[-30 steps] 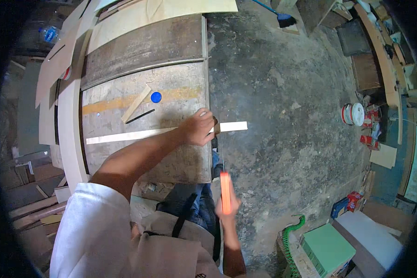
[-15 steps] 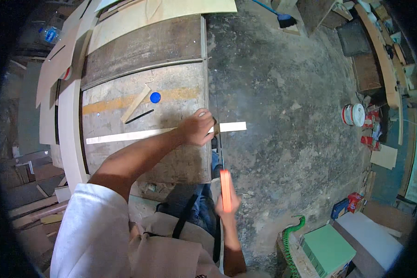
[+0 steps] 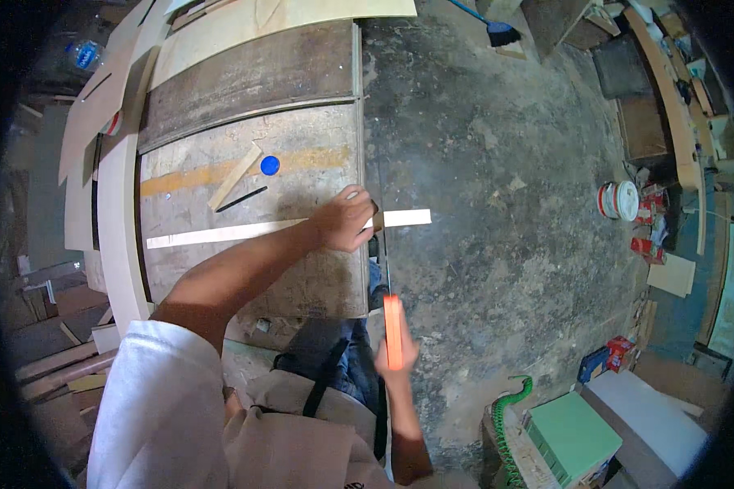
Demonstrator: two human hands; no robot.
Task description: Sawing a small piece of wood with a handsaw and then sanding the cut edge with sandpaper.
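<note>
A long pale wooden strip point(image 3: 228, 234) lies across the worn workbench point(image 3: 302, 281), its right end sticking out past the bench edge. My left hand point(image 3: 347, 220) is closed around the strip close to that edge. In my right hand point(image 3: 401, 352) is the orange handle of a handsaw point(image 3: 393, 330). Its thin blade runs away from me and crosses the strip just right of my left hand. How deep the blade sits in the wood cannot be made out. Beyond my left arm lie a short wooden piece point(image 3: 235, 177), a black pen-like stick point(image 3: 242, 199) and a blue round cap point(image 3: 270, 165).
Stained concrete floor point(image 3: 481, 204) stretches right of the bench. A white bucket point(image 3: 620, 200) stands far right, near a long plank point(image 3: 669, 98). At the lower right are a green box point(image 3: 575, 436) and a coiled green hose point(image 3: 506, 416). A blue broom point(image 3: 501, 34) rests at the top.
The whole view has shifted slightly. My left hand still grips the strip at the bench edge, and the saw stays across it in nearly the same position.
</note>
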